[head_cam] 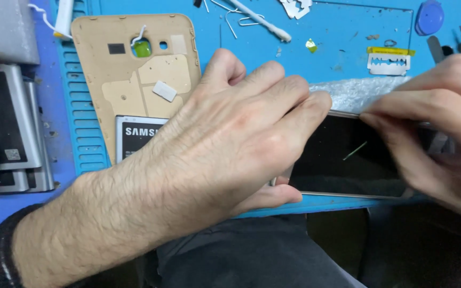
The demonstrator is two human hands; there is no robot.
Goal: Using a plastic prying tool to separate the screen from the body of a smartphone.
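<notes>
A smartphone (348, 154) with a dark screen and gold rim lies face up at the near edge of a blue work mat (326, 37). My left hand (225, 144) lies flat over its left part and holds it down, thumb under the near edge. My right hand (438, 122) pinches at the phone's far right edge; what its fingertips hold is hidden. A strip of bubble wrap (358, 90) lies just behind the phone.
A gold back cover (134, 74) lies inside up at the mat's left, a phone battery (132, 136) on its near end. More batteries (6, 128) are stacked far left. Razor blades (389, 64), a white swab (262, 24), wire clips and a blue cap (429, 17) lie behind.
</notes>
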